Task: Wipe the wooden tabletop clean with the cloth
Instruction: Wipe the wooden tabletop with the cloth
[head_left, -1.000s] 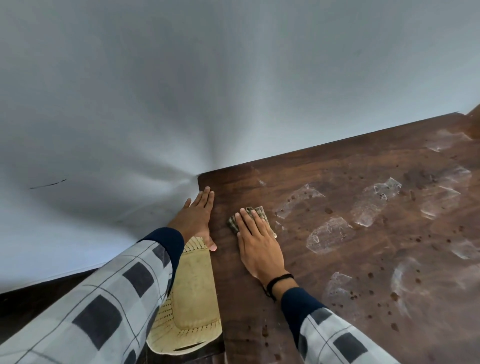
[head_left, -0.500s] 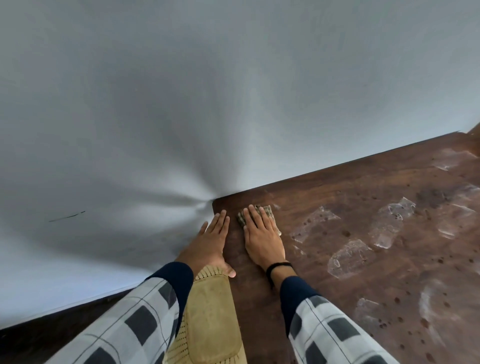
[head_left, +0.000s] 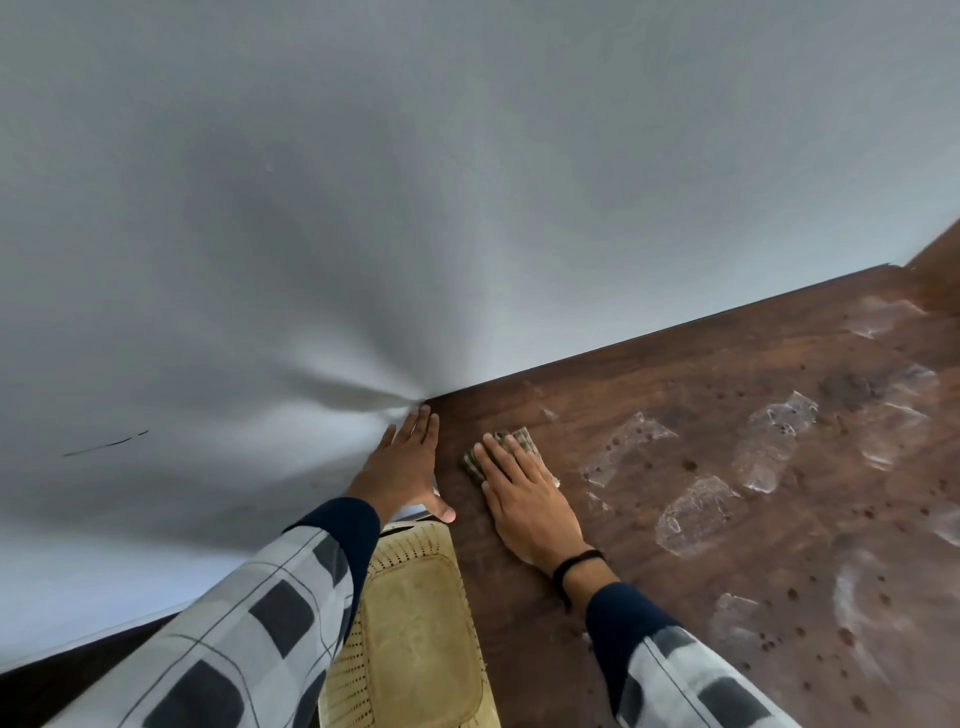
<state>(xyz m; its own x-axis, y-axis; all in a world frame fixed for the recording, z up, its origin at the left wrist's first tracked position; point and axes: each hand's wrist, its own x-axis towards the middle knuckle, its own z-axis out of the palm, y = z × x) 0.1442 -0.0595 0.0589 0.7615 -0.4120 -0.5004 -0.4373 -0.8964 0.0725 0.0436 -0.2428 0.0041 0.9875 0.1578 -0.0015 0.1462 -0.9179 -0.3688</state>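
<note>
The dark wooden tabletop (head_left: 675, 519) fills the right of the view, marked with dark spots and pale glossy patches. My right hand (head_left: 524, 499) lies flat with straight fingers on a small striped cloth (head_left: 475, 460), pressing it to the wood near the table's far left corner; most of the cloth is hidden under the fingers. My left hand (head_left: 402, 467) rests flat along the table's left edge, fingers straight and pointing at the corner, thumb on the wood.
A grey wall (head_left: 415, 182) rises behind the table's far edge. A pale yellow perforated plastic chair (head_left: 415, 623) stands below the table's left edge, under my left sleeve. A dark floor strip (head_left: 52, 680) shows at bottom left.
My right hand slid the cloth forward toward the far left corner, and now it sits a little back and to the right. My left hand stayed flat on the table's edge.
</note>
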